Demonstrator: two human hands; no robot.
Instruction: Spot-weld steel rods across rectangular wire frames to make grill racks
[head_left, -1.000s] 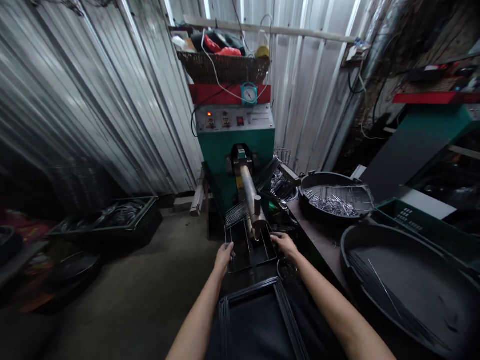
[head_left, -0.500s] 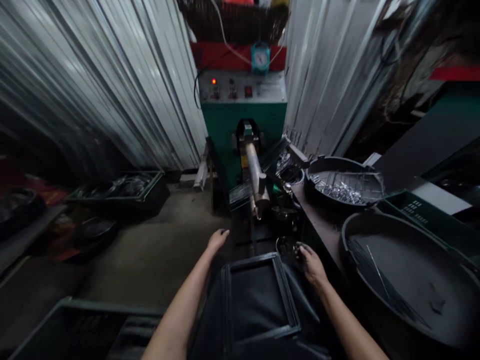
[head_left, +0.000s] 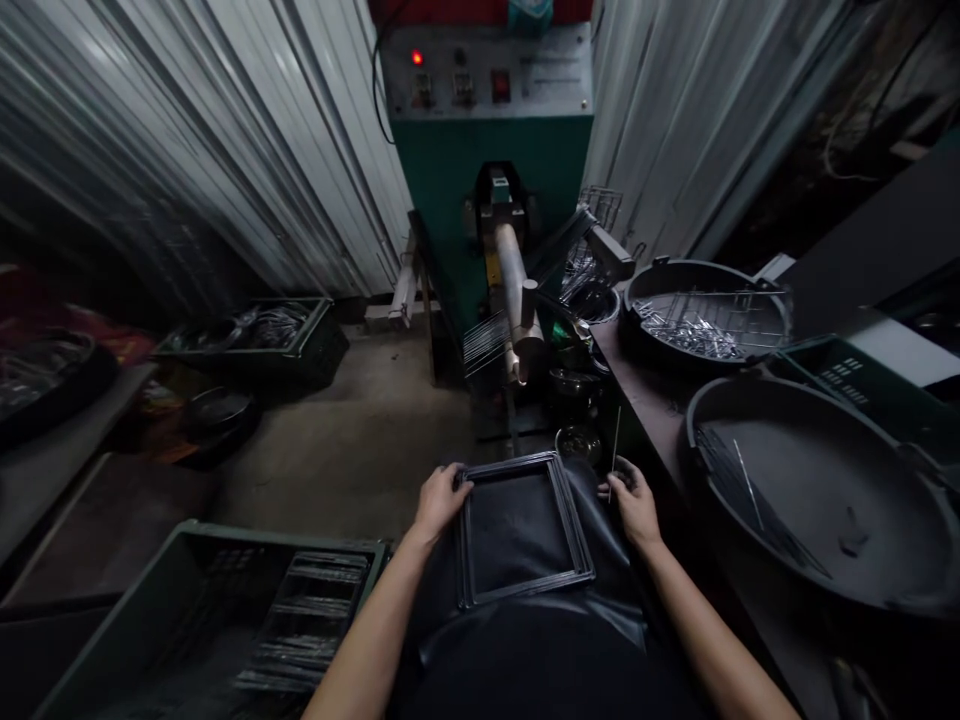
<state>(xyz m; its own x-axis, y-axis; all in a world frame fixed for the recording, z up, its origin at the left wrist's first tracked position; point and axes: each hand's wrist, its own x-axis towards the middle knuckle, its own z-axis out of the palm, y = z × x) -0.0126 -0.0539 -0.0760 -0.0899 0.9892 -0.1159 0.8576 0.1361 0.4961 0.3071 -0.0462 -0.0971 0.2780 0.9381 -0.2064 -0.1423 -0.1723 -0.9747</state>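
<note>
Across my lap, on a black apron [head_left: 517, 520], lies a stack of square metal wire frames [head_left: 574, 520]. My left hand [head_left: 441, 503] grips the stack's far left corner, thumb on top and fingers at the outer edge. To the right of the stack, my right hand [head_left: 631, 500] pinches a thin metal rod [head_left: 617, 435] that points up. Ahead of both hands stands a green machine [head_left: 487, 140] with a thick cylindrical arm [head_left: 513, 270] reaching towards me. A small bunch of wires [head_left: 484, 343] sits left of that arm's end.
On the right bench stand a large round pan [head_left: 795, 480] with thin rods in it and a smaller pan [head_left: 709, 275] of short metal pieces. At lower left is a green crate [head_left: 202, 530] holding stacked wire frames [head_left: 315, 610]. Another crate [head_left: 304, 350] stands farther back.
My left hand has come down and right onto the frame stack's corner. My right hand has drawn back from the small bowl area, and a rod now shows upright in it. The view has tilted down.
</note>
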